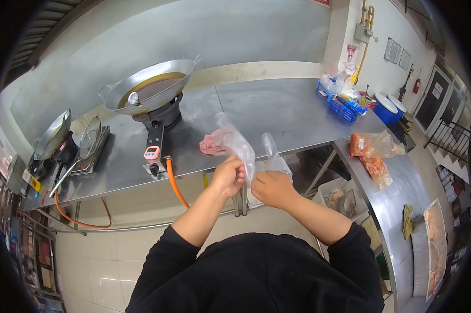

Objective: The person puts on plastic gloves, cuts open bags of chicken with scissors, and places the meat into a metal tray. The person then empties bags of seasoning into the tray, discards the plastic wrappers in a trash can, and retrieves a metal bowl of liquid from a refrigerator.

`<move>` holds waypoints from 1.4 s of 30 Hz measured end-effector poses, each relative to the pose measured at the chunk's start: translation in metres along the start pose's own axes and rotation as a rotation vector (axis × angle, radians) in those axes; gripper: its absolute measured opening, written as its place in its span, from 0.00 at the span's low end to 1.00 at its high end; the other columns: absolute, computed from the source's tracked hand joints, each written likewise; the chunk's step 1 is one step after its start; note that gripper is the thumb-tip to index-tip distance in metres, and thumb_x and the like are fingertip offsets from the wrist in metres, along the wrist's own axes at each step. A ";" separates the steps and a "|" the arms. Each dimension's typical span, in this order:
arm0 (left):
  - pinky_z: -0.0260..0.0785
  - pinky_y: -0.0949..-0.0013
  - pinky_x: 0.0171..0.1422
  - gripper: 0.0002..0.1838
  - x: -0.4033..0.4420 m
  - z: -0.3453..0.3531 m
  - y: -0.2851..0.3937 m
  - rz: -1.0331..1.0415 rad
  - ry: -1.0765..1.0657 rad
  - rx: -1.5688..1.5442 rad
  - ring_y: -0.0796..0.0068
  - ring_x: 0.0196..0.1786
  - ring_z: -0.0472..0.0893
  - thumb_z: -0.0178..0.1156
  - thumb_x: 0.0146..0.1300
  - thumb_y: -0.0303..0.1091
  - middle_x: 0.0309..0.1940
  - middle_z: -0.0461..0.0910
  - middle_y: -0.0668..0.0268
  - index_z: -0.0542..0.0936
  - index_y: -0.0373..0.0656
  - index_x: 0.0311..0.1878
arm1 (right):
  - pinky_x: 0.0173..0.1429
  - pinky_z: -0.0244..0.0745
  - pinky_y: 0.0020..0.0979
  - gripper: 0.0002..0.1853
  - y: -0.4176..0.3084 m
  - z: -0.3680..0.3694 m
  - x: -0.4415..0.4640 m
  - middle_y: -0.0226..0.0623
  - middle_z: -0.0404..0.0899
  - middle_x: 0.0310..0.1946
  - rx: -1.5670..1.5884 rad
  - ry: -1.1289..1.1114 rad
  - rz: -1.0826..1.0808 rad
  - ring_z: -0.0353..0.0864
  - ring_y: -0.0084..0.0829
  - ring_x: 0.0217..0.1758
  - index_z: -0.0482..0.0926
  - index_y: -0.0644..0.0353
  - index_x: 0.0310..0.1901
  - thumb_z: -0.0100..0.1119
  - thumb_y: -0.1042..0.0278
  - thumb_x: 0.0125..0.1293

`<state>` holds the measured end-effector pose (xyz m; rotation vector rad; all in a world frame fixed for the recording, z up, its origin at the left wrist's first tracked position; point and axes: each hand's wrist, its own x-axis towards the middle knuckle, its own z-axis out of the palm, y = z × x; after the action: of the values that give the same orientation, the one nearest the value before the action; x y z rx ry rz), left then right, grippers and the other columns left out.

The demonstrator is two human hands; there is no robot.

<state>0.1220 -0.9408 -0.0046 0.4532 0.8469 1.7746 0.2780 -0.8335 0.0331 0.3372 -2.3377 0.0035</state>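
Observation:
A thin translucent plastic bag or glove [242, 149] stretches up from between my hands over the edge of the steel table. My left hand [228, 176] is closed on its left side. My right hand [271, 188] is closed on the plastic too, close beside the left. Another clear plastic piece [271, 147] rises just above my right hand; whether the two pieces are joined cannot be seen. A crumpled pink cloth [213, 143] lies on the steel table [282, 104], beyond my left hand and partly behind the plastic.
A large wok of dark liquid [154, 88] sits on a burner at the left, with an orange hose [175, 182] below. Further left is another wok [54, 136]. At the right are a blue basket [345, 107] and bags of orange food [371, 156].

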 end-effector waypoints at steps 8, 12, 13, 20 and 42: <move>0.61 0.73 0.53 0.15 0.005 0.087 -0.053 0.369 0.038 -0.449 0.78 0.52 0.69 0.51 0.60 0.36 0.49 0.70 0.70 0.68 0.48 0.51 | 0.23 0.68 0.34 0.07 0.005 0.016 -0.055 0.34 0.67 0.20 0.110 0.101 0.322 0.71 0.35 0.20 0.68 0.55 0.20 0.57 0.66 0.45; 0.58 0.71 0.57 0.21 0.009 0.102 -0.057 0.384 0.014 -0.142 0.75 0.54 0.67 0.55 0.57 0.33 0.51 0.67 0.68 0.66 0.46 0.55 | 0.26 0.70 0.34 0.06 0.006 0.010 -0.067 0.34 0.70 0.22 0.169 -0.026 0.546 0.74 0.37 0.24 0.70 0.55 0.22 0.56 0.66 0.49; 0.57 0.70 0.58 0.23 0.009 0.106 -0.058 0.434 0.030 -0.023 0.74 0.55 0.67 0.56 0.56 0.32 0.52 0.66 0.68 0.65 0.45 0.56 | 0.27 0.70 0.34 0.06 0.006 0.006 -0.069 0.34 0.70 0.23 0.193 -0.071 0.580 0.74 0.37 0.24 0.71 0.55 0.23 0.56 0.65 0.49; 0.61 0.75 0.52 0.37 0.021 0.121 -0.062 0.658 0.091 0.517 0.78 0.48 0.69 0.58 0.52 0.26 0.50 0.65 0.64 0.53 0.38 0.64 | 0.27 0.70 0.32 0.16 -0.012 -0.067 -0.041 0.33 0.73 0.29 0.237 0.321 0.456 0.75 0.36 0.27 0.72 0.56 0.32 0.64 0.62 0.42; 0.65 0.68 0.51 0.17 0.033 0.118 -0.052 0.394 0.176 -0.134 0.72 0.43 0.73 0.52 0.61 0.40 0.39 0.73 0.67 0.70 0.39 0.49 | 0.25 0.68 0.35 0.06 0.020 -0.027 -0.046 0.35 0.69 0.21 0.173 0.161 0.490 0.72 0.38 0.21 0.69 0.57 0.23 0.55 0.68 0.49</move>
<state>0.2228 -0.8621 0.0338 0.3993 0.7903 2.2468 0.3235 -0.8006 0.0219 -0.1545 -2.2073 0.4543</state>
